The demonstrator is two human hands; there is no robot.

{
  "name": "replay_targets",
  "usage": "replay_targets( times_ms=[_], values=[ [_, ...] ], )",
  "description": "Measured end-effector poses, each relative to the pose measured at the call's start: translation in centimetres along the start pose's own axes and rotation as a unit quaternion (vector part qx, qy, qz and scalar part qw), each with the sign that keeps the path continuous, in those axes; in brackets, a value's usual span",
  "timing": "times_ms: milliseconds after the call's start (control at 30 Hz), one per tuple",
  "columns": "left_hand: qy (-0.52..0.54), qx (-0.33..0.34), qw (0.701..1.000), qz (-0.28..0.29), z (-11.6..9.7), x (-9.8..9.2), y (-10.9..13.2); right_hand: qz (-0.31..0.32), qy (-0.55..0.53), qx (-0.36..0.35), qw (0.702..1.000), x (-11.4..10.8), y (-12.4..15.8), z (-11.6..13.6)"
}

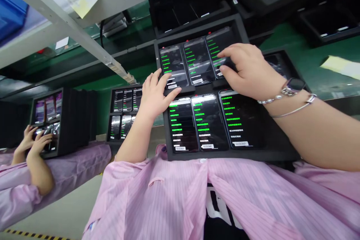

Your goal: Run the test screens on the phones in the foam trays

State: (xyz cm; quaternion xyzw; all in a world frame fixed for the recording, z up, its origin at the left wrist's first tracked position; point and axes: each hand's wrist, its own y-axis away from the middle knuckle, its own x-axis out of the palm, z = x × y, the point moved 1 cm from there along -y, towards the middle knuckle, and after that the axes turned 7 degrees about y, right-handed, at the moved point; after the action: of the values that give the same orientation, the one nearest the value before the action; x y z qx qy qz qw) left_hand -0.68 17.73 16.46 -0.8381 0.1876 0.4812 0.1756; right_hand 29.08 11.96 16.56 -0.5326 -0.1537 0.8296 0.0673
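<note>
A black foam tray (pixel 180 155) lies before me, holding two rows of smartphones with lit screens of green and white text. My left hand (pixel 157 93) rests at the tray's left side, fingers spread, its fingertips at the lower edge of the upper-left smartphone (pixel 173 60). Over the upper-right smartphone (pixel 216 50) is my right hand (pixel 243 69), fingers apart and bent, thumb and fingertips at the screen. Between these two sits another smartphone (pixel 198 60). Several more, such as the lower-middle smartphone (pixel 209 122), fill the front row. Part of the tray's right side is hidden under my right forearm.
A second phone tray (pixel 109 129) stands to the left. Farther left, a co-worker's hands (pixel 38 140) are at another black tray (pixel 63 120). More black trays (pixel 185 13) sit behind mine. A metal shelf post (pixel 70 32) slants down at upper left; yellowish paper (pixel 341 67) lies at right.
</note>
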Motion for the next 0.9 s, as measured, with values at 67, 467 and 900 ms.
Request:
replay_targets(
  times_ms=[67,467,900],
  values=[
    [-0.008,-0.004,1.000,-0.006,0.5,0.0,-1.0,0.025,0.038,0.019,0.999,1.1,-1.0,-0.6],
    [0.037,0.013,0.998,-0.044,2.8,1.0,-6.2,-0.012,0.015,0.021,1.000,2.4,-5.4,-1.0],
    [0.011,-0.001,0.998,-0.064,2.3,1.7,-4.6,0.078,-0.077,-0.039,0.993,2.1,-3.9,0.1]
  ],
)
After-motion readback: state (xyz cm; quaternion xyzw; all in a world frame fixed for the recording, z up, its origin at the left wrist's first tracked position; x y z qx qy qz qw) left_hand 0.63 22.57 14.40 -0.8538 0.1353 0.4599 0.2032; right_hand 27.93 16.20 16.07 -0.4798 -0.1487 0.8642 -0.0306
